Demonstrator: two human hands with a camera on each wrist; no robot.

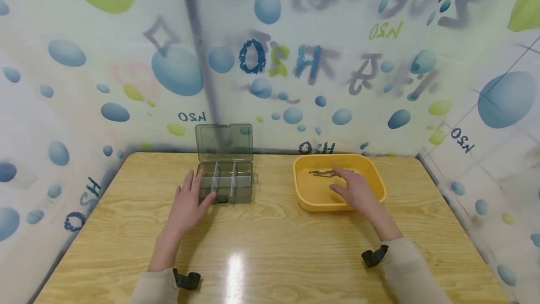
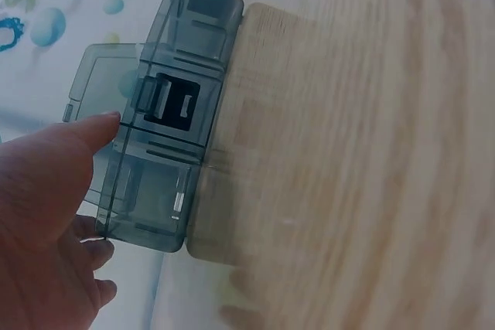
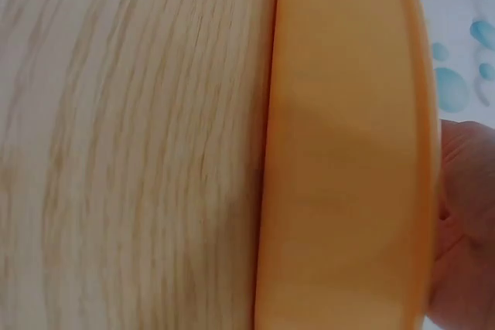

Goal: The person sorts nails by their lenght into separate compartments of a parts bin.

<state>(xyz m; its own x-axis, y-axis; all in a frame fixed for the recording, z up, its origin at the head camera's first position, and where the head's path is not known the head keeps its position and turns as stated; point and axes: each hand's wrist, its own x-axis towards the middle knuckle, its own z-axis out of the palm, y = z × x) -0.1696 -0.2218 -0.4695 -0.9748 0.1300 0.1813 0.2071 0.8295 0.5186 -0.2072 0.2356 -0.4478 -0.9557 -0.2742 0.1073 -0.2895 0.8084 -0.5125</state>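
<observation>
At the left of the table stands a smoky see-through compartment box [image 1: 225, 180], its lid [image 1: 225, 142] raised at the back. My left hand [image 1: 185, 206] rests at its near left corner, thumb at the front edge and fingers spread along the left side. In the left wrist view the thumb [image 2: 97, 130] overlaps the box's front wall near a black latch [image 2: 172, 101]. Over a yellow tray [image 1: 310, 198] on the right reaches my right hand [image 1: 357, 192], thumb and forefinger apart. Several dark screws [image 1: 322, 173] lie on the tray floor close to its fingertips.
Both containers stand toward the back of a wooden table [image 1: 270, 247], close to a patterned wall sheet [image 1: 270, 93]. The tray's tall side [image 3: 348, 144] hides most of the right hand in the right wrist view. Bare tabletop lies between box and tray.
</observation>
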